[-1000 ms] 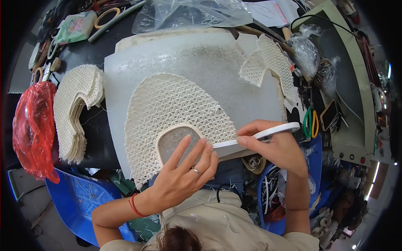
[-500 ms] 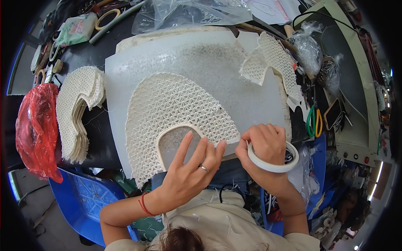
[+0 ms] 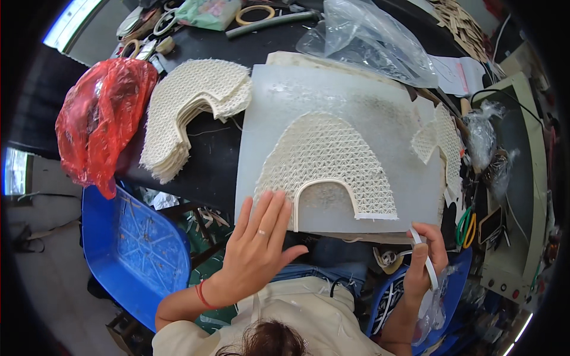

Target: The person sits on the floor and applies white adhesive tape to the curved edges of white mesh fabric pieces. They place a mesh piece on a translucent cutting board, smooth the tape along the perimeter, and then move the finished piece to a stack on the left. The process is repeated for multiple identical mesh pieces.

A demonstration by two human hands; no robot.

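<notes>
On a pale translucent board (image 3: 273, 95) lies a cream woven piece (image 3: 323, 145), arched, with a smooth cream binding (image 3: 325, 181) around its inner curve. A narrow white tape strip (image 3: 377, 217) runs along its lower right end. My left hand (image 3: 255, 246) is spread flat, fingertips on the piece's lower left end, partly covering it; a ring shows on one finger. Off the board's lower right corner, my right hand (image 3: 417, 279) grips a roll of white tape (image 3: 431, 272), seen nearly edge-on between thumb and fingers.
Similar woven pieces (image 3: 199, 83) are stacked left, beside a red plastic bag (image 3: 104, 118). Another woven piece (image 3: 448, 142) lies at the board's right edge, near green- and yellow-handled scissors (image 3: 469, 228). Clear plastic (image 3: 380, 41) covers the back. A blue chair (image 3: 136, 255) stands lower left.
My right hand has drawn away from the woven piece, down and right, with the tape roll. My left hand has moved to the piece's left end and flattened. The whole view has shifted.
</notes>
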